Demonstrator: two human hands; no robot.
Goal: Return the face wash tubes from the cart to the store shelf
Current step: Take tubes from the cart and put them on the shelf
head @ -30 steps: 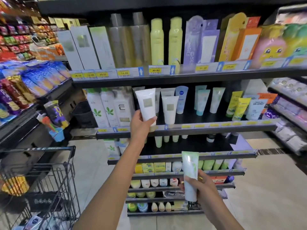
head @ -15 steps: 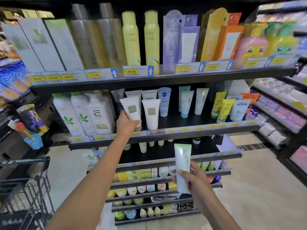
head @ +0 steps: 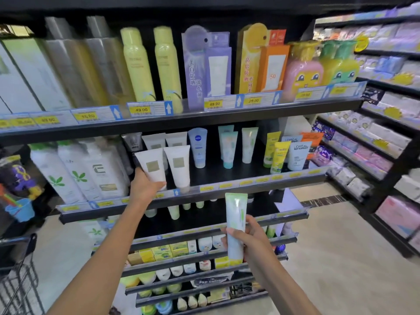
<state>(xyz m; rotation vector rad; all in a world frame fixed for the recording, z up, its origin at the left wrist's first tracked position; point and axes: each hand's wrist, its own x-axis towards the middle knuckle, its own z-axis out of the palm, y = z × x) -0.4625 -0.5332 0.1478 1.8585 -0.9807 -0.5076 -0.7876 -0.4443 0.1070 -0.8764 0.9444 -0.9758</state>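
1. The left hand (head: 145, 189) grips the lower end of a white tube (head: 152, 165), which stands cap down at the front edge of the shelf (head: 227, 185), tilted a little left.
2. A second white tube (head: 179, 165) stands just beside it, to the right.
3. The right hand (head: 246, 235) is closed around a green tube (head: 236, 228), held upright in front of the lower shelves, apart from them.
4. The cart (head: 18, 280) sits at the lower left.

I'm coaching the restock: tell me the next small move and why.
Probably let the left hand stand the white tube upright and release it: it leans at the shelf front beside its matching tube. The right hand holds the green-white tube, waiting.
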